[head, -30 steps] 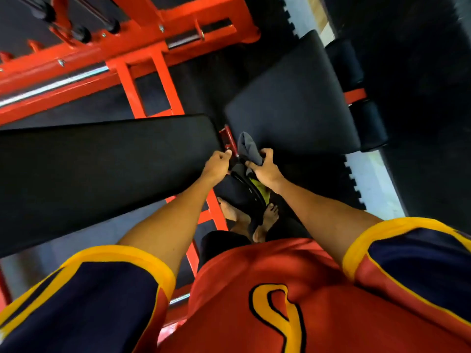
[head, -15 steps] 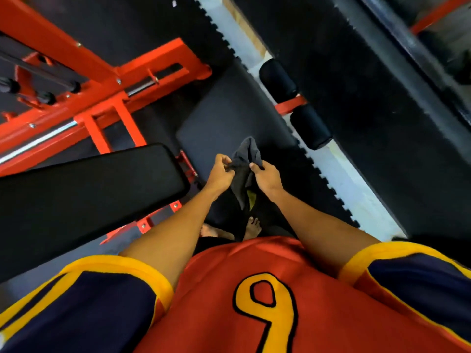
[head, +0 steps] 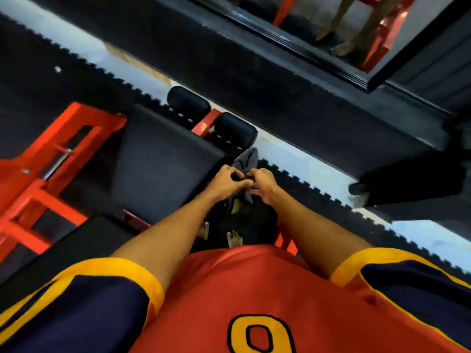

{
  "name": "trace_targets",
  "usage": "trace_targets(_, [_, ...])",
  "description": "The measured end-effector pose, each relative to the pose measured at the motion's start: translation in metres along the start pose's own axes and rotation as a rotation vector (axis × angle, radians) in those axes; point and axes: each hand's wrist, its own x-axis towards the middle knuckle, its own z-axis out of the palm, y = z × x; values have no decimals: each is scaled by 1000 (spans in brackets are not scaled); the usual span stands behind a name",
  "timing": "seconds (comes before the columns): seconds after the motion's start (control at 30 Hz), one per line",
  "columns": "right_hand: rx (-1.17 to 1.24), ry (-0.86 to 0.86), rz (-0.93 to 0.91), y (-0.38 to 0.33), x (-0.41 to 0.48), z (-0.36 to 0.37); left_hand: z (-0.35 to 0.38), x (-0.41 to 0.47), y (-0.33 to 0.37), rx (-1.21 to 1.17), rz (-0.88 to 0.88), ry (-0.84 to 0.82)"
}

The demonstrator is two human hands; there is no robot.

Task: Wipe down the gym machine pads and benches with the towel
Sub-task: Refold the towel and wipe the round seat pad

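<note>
Left hand and right hand, knuckles almost touching, each pinch a grey towel beside the black seat pad, its long axis running away from the person, far end toward the foam rollers.

Dim indoor light with saturated colours. The pale strip of bare floor is brightest, while the black padded bench sinks into near-featureless shadow. Motion blur smears the orange-red steel machine frame, the grey cloth towel and the left hand and right hand gripping it. Wide-angle distortion bends the edges.
</note>
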Motion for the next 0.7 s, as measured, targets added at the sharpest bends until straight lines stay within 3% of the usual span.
trace_targets(0.17, [248,89,47,3,-6,-25,4,30,15,449,161,-205])
trace_targets(0.27, [284,136,7,10,-12,-35,6,44,33,510,282,-217])
trace_targets(0.37, [149,297,-113,19,-28,-52,13,59,61,543,352,-286])
trace_targets(0.47, [-164,440,-251,29,-45,-81,28,75,90,579,465,-393])
trace_targets(0.7, [-587,711,-110,58,-59,-182,91,108,174,637,734,-626])
